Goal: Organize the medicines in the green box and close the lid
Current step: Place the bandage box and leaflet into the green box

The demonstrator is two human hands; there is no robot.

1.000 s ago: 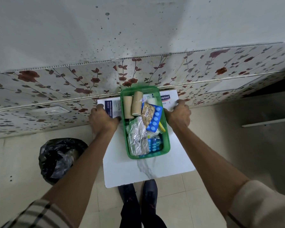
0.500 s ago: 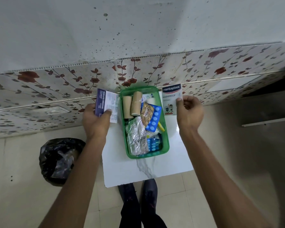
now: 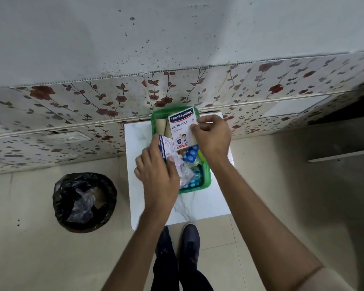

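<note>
The green box (image 3: 206, 179) stands open on a small white marble-look table (image 3: 206, 206) against the wall. It holds beige bandage rolls (image 3: 161, 126), blue blister packs (image 3: 190, 153) and a clear plastic packet (image 3: 185, 175). My right hand (image 3: 212, 137) grips a white and blue Hansaplast plaster box (image 3: 182, 129) by its right edge, held over the far end of the green box. My left hand (image 3: 158, 175) grips a white and blue medicine carton (image 3: 165, 147) over the box's left rim. No lid is visible.
A round bin lined with a black bag (image 3: 84, 201) stands on the tiled floor to the left of the table. A flower-patterned wall panel (image 3: 72, 114) runs behind the table. My dark shoes (image 3: 189, 238) are just under the table's near edge.
Both hands lifted the two cartons from beside the box and brought them inward. The Hansaplast box is now over the far end, the other carton over the left rim.
</note>
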